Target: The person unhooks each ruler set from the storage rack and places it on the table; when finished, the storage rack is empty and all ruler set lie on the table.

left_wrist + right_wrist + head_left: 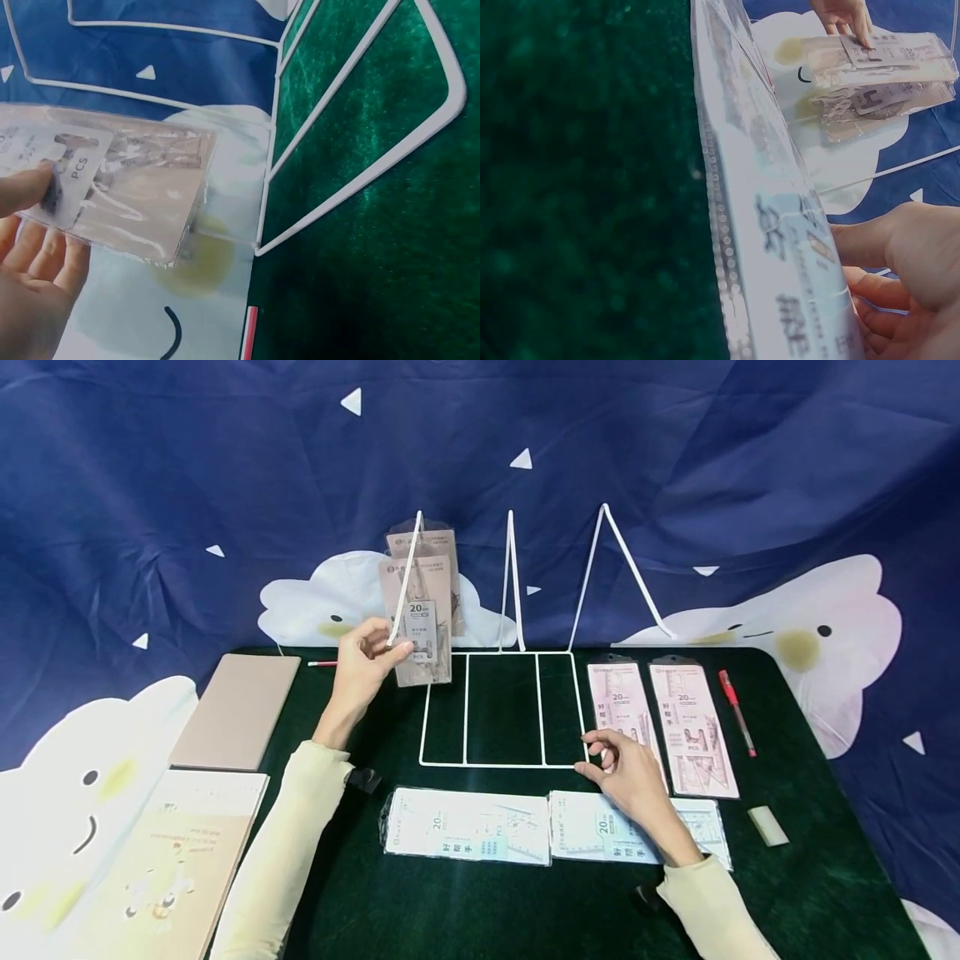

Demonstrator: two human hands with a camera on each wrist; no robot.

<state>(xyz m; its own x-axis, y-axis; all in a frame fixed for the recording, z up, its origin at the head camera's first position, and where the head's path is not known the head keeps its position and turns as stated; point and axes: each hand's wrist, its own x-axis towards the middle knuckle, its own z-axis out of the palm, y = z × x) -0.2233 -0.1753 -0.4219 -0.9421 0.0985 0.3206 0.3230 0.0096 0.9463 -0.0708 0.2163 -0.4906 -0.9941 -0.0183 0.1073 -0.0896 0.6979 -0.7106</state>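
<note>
I watch remotely, left hand (362, 662) pinching front tan packet (424, 625) at left prong (406, 573) of white rack (495, 766), packet well left of right hand (632, 777); the latter half-curled at rack's right front corner, whether gripping I cannot tell.

A dark green, velvety cover lies over the table (465, 910), whose far right corner is rounded. Beyond the far edge, a creased navy cloth (465, 435) fills the background, scattered with small white triangles (522, 459). White smiling clouds with yellow cheeks show past the left edge (52, 810), far edge (300, 602) and right corner (862, 618).
</note>
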